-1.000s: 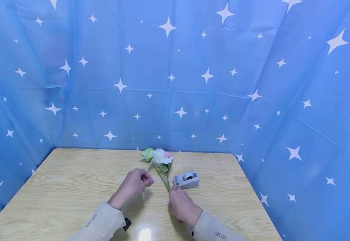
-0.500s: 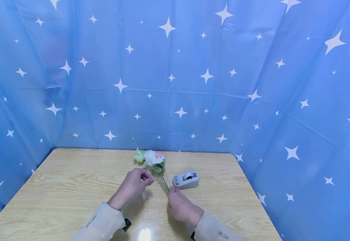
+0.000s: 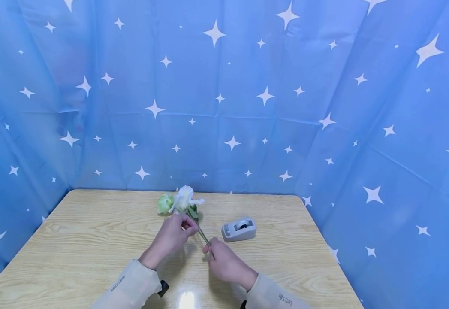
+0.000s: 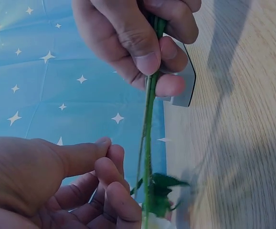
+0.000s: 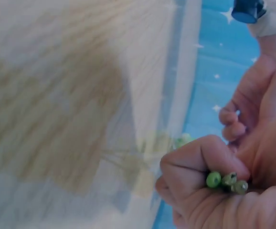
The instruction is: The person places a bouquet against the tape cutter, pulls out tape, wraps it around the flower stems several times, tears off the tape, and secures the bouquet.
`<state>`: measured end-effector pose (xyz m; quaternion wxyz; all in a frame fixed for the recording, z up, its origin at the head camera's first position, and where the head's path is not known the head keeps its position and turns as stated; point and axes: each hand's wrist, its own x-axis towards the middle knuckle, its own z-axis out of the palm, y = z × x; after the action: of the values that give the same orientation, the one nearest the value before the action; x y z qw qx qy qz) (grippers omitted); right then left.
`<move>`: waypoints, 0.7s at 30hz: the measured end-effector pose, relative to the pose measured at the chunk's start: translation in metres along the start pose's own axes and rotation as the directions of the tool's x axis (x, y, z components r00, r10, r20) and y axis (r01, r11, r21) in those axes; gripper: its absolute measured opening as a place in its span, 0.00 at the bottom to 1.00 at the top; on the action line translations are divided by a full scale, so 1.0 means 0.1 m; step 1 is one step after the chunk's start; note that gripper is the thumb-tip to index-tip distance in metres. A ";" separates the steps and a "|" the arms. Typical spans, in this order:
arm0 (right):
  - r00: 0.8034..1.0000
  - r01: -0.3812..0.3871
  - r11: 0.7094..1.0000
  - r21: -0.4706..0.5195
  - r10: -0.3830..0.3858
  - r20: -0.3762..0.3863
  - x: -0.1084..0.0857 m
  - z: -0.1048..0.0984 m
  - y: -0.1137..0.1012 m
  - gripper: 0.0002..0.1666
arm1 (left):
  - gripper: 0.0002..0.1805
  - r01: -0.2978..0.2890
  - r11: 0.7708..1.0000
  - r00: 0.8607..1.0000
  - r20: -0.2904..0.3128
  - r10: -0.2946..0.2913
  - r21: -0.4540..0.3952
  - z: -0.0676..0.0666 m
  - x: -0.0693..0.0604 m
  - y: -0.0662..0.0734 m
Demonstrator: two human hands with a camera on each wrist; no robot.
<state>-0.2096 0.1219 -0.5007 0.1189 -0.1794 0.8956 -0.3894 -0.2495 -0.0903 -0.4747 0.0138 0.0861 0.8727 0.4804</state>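
Behind: blue star-print curtain [image 3: 224, 86]
Tabletop [image 3: 112, 231]: wood-grain
Right hand [image 3: 226, 262]: fingers curled round green flower stems [image 3: 203, 235]
Left hand [image 3: 170, 236]: thumb meets finger beside the stems; cannot tell if pinching
White bloom [image 3: 184, 198]: beside green bloom [image 3: 165, 204], beyond left hand
Tape dispenser [image 3: 239, 230]: right of stems

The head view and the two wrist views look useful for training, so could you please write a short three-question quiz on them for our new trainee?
1. Which of the person's hands is gripping the thin green flower stems?
2. True or false: in the head view, the blocky pale-grey tape dispenser stands to the right of the stems.
3. What colour is the large ruffled bloom beside the round pale-green bloom? A) red B) white C) yellow

Key: 1. The right hand. 2. True. 3. B.
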 end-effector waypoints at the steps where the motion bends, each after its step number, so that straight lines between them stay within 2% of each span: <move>1: 1.000 0.001 1.000 0.029 -0.001 0.007 0.00 0.01 -0.01 0.16 | 0.06 0.001 1.000 1.000 -0.003 -0.001 -0.004 0.00 0.00 0.00; 6: 1.000 0.012 0.985 0.175 -0.016 0.021 -0.01 0.07 -0.04 0.12 | 0.06 -0.014 1.000 0.999 -0.032 0.014 0.000 0.02 0.01 -0.01; 11: 0.999 -0.008 0.951 0.310 -0.003 0.037 -0.01 0.14 -0.08 0.13 | 0.07 -0.037 0.999 0.997 -0.063 0.038 0.016 0.03 0.02 -0.01; 14: 0.999 -0.016 0.934 0.357 0.003 0.037 -0.02 0.18 -0.11 0.13 | 0.07 -0.050 0.998 0.995 -0.080 0.052 0.031 0.02 0.02 0.01; 21: 0.999 -0.016 0.914 0.405 0.004 0.032 -0.04 0.23 -0.17 0.14 | 0.06 -0.063 0.997 0.990 -0.124 0.066 0.032 0.03 0.00 0.02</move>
<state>-0.1942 0.0979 -0.5035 0.1690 -0.1523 0.7945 -0.5631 -0.2487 -0.0863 -0.4744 -0.0576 0.0844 0.8754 0.4726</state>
